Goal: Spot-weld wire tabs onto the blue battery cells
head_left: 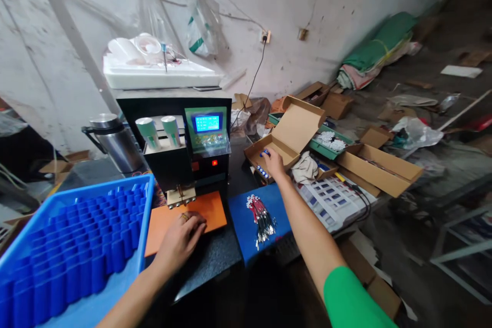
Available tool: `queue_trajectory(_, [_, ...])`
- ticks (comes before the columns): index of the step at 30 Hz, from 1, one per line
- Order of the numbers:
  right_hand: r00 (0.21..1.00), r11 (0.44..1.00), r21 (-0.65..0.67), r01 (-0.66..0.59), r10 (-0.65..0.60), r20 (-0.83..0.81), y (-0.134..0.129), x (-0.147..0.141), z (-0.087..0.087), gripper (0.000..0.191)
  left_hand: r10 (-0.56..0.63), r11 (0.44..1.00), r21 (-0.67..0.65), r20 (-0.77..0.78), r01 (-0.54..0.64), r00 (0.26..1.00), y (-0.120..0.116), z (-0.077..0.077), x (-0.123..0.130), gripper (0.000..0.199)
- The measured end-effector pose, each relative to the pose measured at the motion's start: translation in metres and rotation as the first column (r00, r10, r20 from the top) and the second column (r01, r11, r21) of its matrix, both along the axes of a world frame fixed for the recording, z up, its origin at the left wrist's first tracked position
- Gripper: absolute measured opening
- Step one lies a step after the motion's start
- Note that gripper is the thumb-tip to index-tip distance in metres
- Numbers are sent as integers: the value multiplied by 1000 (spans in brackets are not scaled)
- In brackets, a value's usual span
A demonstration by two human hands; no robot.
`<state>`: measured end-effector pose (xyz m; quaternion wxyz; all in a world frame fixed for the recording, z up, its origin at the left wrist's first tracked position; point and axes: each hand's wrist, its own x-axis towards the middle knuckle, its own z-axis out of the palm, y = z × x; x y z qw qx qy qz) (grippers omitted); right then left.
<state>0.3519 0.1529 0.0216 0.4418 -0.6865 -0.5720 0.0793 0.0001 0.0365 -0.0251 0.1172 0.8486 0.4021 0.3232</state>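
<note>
My left hand [183,236] rests on an orange board [213,210], fingers loosely bent and nothing visible in them. Just above it are the metal tips [180,201] of a black machine [209,177] with a lit blue screen [207,122]. My right hand [274,163] reaches into an open cardboard box [294,125], its fingers closed on a small blue part [265,152]. Several blue-and-white pieces [262,171] lie in a row by the box's near edge. A bundle of red and black wires [262,220] lies on a blue mat [240,207] between my arms.
At left, a blue tray [149,200] holds rows of blue wrapped blocks [86,251]. A steel jug [115,143] stands behind it. Right of the box are a green bin [326,151] with white parts, a cloth [305,168], a long carton [378,169] and a white gridded tray [330,202].
</note>
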Motion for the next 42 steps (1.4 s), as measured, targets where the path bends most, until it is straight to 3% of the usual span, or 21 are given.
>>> queue_trajectory(4, [988,965,-240,-107,131,84,29,8,-25,15,3,1000,16,31,-3,1000,2,1,0,21])
queue_trajectory(9, [974,928,-307,-210,225,14,48,15,-47,41,0,1000,12,30,-1,1000,3,3,1,22])
queue_trajectory(14, [967,911,-330,-246,254,-20,53,16,-48,44,-2,1000,-9,9,2,1000,3,3,1,22])
queue_trajectory(21, [939,854,-463,-237,324,117,44,11,-51,14,28,999,-27,-4,-28,1000,1,-1,0,24])
queue_trajectory(29, [935,833,-536,-141,289,203,41,6,-47,24,23,999,-42,-16,-23,1000,0,-1,0,26])
queue_trajectory(31, [931,839,-529,-129,286,225,38,7,-40,36,19,999,-51,-15,-20,1000,0,0,2,26])
queue_trajectory(34, [926,937,-333,-104,213,313,23,6,-25,49,21,998,-57,6,-20,1000,1,1,3,27])
queue_trajectory(37, [939,986,-138,-92,132,318,-3,-1,-15,35,24,997,-68,5,-23,1000,2,1,4,28])
queue_trajectory(40, [942,949,-261,-176,240,236,-33,-11,-21,16,24,997,-75,0,-24,1000,2,0,4,29])
queue_trajectory(42, [937,909,-347,-232,304,172,-49,-18,-32,15,25,997,-68,3,-24,1000,2,1,4,29])
